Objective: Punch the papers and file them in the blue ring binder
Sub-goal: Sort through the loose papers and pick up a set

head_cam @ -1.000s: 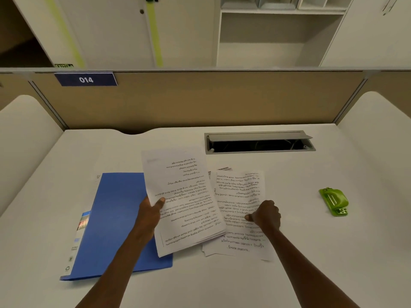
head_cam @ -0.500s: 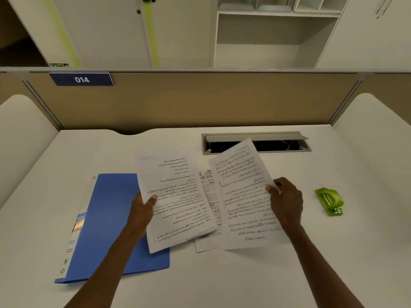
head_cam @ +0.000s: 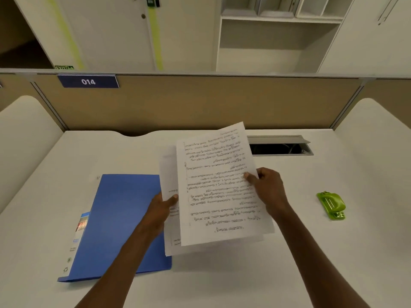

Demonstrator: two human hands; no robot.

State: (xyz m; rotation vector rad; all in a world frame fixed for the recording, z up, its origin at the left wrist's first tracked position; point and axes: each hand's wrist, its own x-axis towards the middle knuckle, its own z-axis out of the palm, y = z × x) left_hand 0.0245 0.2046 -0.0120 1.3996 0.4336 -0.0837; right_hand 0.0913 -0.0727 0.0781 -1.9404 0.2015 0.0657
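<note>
A stack of printed white papers (head_cam: 218,192) is held up above the desk between both hands. My left hand (head_cam: 161,211) pinches the stack's left edge, thumb on top. My right hand (head_cam: 269,188) grips the top sheet at its right edge, thumb on the print. The top sheet lies over the others, which stick out at the left. The closed blue ring binder (head_cam: 117,223) lies flat on the desk at the left, partly under my left forearm. A green hole punch (head_cam: 331,204) sits on the desk to the right, apart from both hands.
The white desk (head_cam: 222,281) ends at a tan partition (head_cam: 200,101) with a "014" label (head_cam: 87,81). An open cable tray slot (head_cam: 280,147) lies behind the papers. White side panels rise at left and right.
My right hand lifted the sheet off the desk and brought it left onto the stack in my left hand. No sheets lie on the desk now.
</note>
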